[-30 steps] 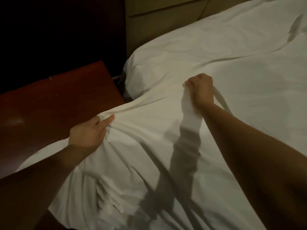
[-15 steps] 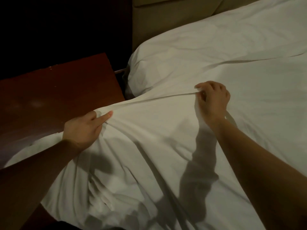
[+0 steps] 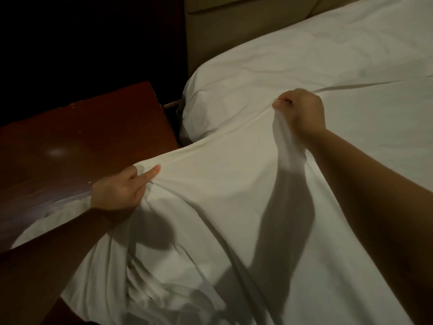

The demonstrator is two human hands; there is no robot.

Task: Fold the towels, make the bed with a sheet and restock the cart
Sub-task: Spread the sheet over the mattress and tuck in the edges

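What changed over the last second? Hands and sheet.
The right hand, gripping the sheet edge throughout, shifted slightly right, then up toward the headboard, drawing up a taller fold. Nothing taken or let go. The left hand kept its grip on the sheet beside the nightstand.

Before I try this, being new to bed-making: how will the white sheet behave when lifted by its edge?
Probably floppy: the sheet sags in folds between the left hand and right hand. Likely light, since a pinch at each grip lifts it. It may drag or snag, as its bunched part lies over the wooden nightstand.
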